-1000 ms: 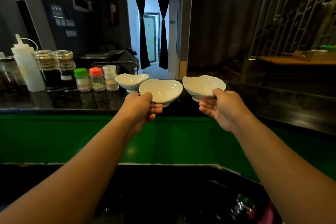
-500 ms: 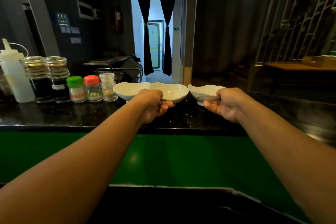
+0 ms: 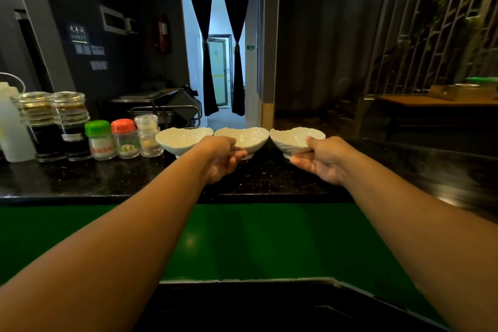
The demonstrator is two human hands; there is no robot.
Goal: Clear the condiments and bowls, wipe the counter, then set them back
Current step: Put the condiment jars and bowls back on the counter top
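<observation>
Gripping hands, both curled: left hand (image 3: 222, 158) on the middle bowl (image 3: 250, 138), right hand (image 3: 324, 160) on the right bowl (image 3: 291, 140).

Dim throughout, the scene is lit mostly by a cool, washed-out doorway (image 3: 218, 73) far beyond the left grip (image 3: 221, 159). It puts soft highlights on the middle bowl (image 3: 250, 137) that grip holds and on the right bowl (image 3: 291, 139) in the right grip (image 3: 323, 160), while the walls (image 3: 310, 48) fall near black. The surface (image 3: 107, 178) under both grips shows speckled glints and smears into blur well right of the right grip; the green panel (image 3: 242, 237) below the grips carries one soft glare spot. Lines bow at the left and right edges, and the forearms (image 3: 134, 237) swell toward the bottom corners.
</observation>
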